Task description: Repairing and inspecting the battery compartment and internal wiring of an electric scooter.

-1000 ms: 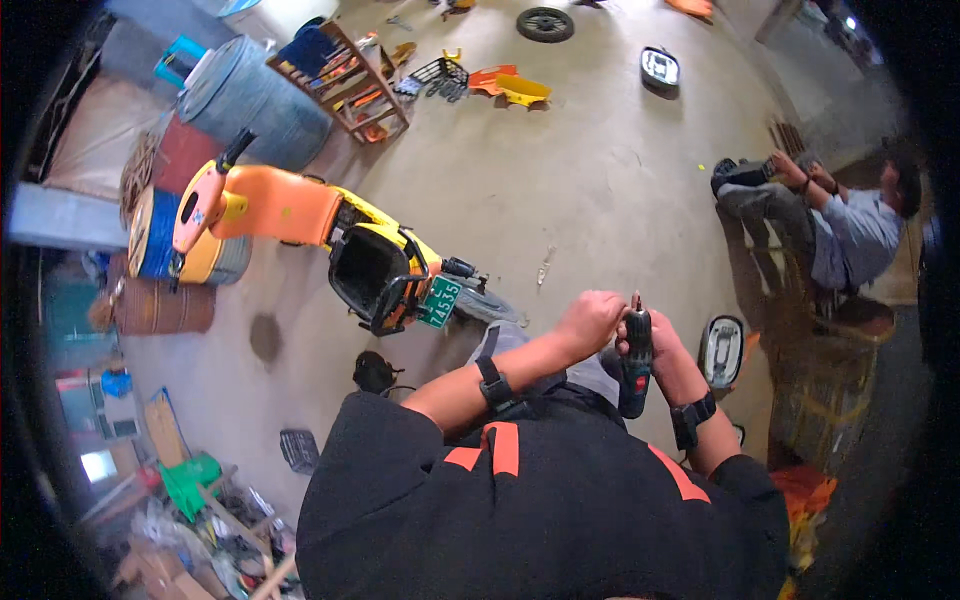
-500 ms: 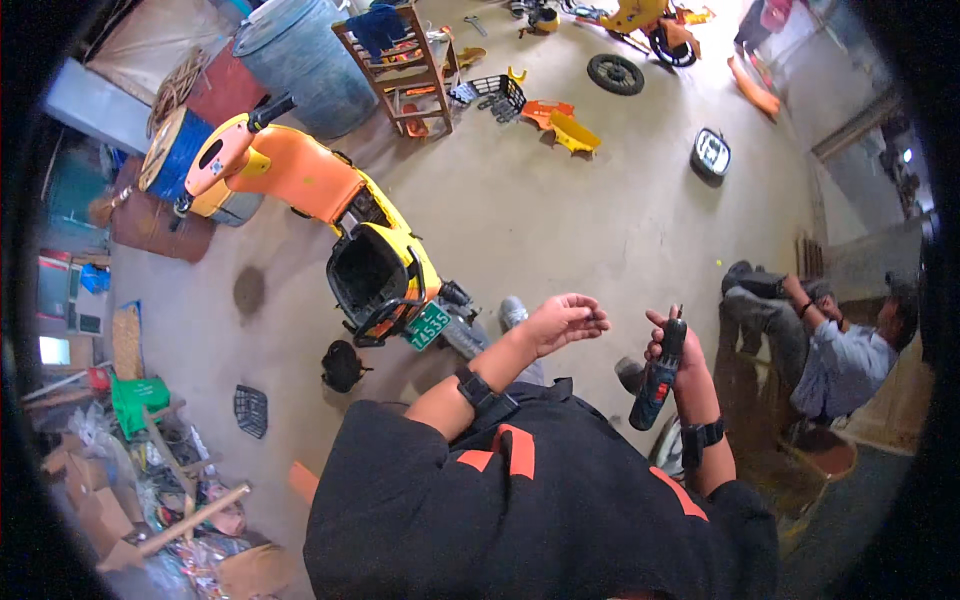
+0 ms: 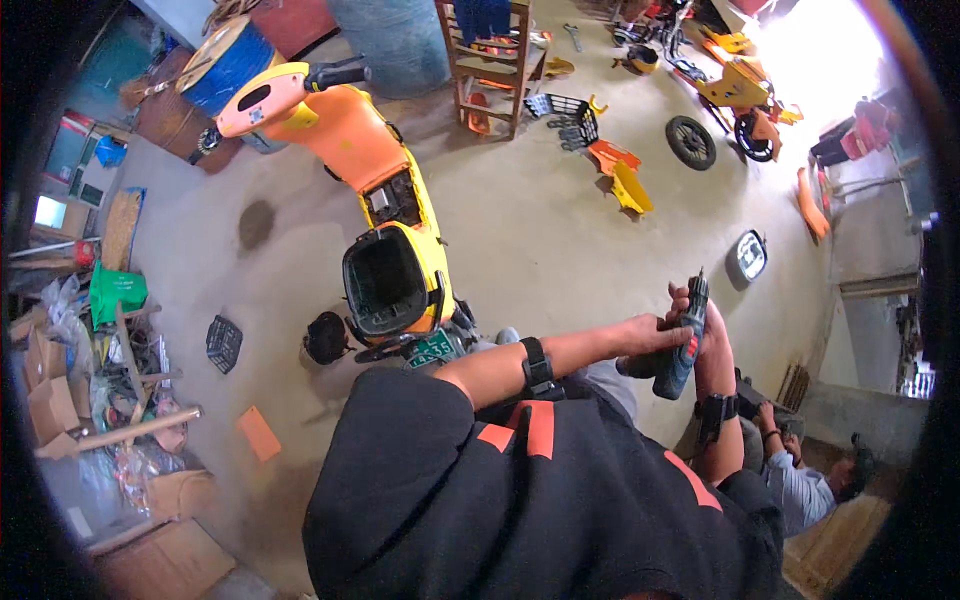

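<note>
A black cordless drill (image 3: 671,370) with a red detail and a bit pointing up is gripped in my right hand (image 3: 708,322), to the lower right of the view. My left hand (image 3: 645,335) is closed on the drill's body from the left, some of its fingers hidden. In front of me and to the left stands an orange-and-yellow scooter (image 3: 350,140) with its seat off and a black storage bucket (image 3: 388,278) exposed. A small black object (image 3: 326,338) lies on the floor beside its rear end.
A co-worker (image 3: 805,485) sits low at right. Loose panels (image 3: 628,190), a wheel (image 3: 690,142) and another scooter (image 3: 740,95) occupy the back. A wooden chair (image 3: 490,70) and drums (image 3: 225,65) stand behind the scooter; scrap and cardboard (image 3: 60,400) are piled left.
My left hand was near the bit, then apart with fingers spread, and is now back on the drill's body. My view has turned, bringing more of the back area into sight.
</note>
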### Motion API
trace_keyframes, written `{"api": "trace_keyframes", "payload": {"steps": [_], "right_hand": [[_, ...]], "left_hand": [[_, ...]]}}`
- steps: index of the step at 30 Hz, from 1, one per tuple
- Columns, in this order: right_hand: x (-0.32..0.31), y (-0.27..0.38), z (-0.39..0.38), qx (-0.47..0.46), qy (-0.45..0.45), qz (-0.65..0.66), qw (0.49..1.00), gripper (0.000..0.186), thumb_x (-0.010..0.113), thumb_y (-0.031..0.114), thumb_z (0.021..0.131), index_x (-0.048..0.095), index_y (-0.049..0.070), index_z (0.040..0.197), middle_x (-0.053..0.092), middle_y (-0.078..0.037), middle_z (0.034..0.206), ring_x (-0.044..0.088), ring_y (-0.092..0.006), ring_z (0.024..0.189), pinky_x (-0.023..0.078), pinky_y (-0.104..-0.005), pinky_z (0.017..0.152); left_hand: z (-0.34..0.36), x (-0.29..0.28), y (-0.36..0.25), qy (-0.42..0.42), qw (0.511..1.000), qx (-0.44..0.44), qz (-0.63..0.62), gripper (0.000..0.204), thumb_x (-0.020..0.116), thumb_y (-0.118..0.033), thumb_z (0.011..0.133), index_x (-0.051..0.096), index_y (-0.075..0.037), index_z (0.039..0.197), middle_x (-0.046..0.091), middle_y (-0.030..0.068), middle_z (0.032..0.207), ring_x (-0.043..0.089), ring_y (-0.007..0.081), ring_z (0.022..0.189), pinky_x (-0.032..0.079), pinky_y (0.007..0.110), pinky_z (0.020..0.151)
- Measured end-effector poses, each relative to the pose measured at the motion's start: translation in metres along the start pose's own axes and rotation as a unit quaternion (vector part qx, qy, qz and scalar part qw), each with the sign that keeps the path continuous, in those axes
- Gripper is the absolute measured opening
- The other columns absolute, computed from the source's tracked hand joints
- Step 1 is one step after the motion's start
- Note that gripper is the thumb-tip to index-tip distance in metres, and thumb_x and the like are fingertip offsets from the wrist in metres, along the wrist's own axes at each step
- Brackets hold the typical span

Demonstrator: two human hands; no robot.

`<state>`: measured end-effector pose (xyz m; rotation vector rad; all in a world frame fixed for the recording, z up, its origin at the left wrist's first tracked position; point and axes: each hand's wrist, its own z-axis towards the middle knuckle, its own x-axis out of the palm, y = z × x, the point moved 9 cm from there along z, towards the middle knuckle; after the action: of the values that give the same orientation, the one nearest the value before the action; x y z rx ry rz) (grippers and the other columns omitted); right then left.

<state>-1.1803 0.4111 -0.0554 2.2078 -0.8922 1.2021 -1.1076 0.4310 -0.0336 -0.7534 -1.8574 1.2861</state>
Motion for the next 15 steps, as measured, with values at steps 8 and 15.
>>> {"api": "trace_keyframes", "payload": {"steps": [8,15], "right_hand": [[0.028,0.067,0.160,0.018,-0.126,-0.074,0.989,0.026,0.041,0.025,0.100,0.054,0.003,0.094,0.063,-0.014,0.080,0.063,-0.0270,0.071,0.055,-0.0408,0.066],[0.083,0.125,0.305,0.023,-0.132,-0.311,0.941,0.053,0.034,0.048,0.101,0.057,0.000,0.101,0.062,-0.013,0.085,0.063,-0.0265,0.079,0.053,-0.0397,0.075]], "left_hand": [[0.031,-0.132,0.001,-0.152,0.932,-0.076,-0.319,0.071,0.056,-0.072,0.081,0.055,-0.009,0.114,0.061,0.0037,0.094,0.059,0.0123,0.083,0.048,0.027,0.076],[0.067,-0.265,-0.013,-0.303,0.867,-0.050,-0.394,0.066,0.053,-0.068,0.084,0.056,-0.009,0.112,0.061,0.0048,0.094,0.061,0.0135,0.081,0.050,0.029,0.074]]}}
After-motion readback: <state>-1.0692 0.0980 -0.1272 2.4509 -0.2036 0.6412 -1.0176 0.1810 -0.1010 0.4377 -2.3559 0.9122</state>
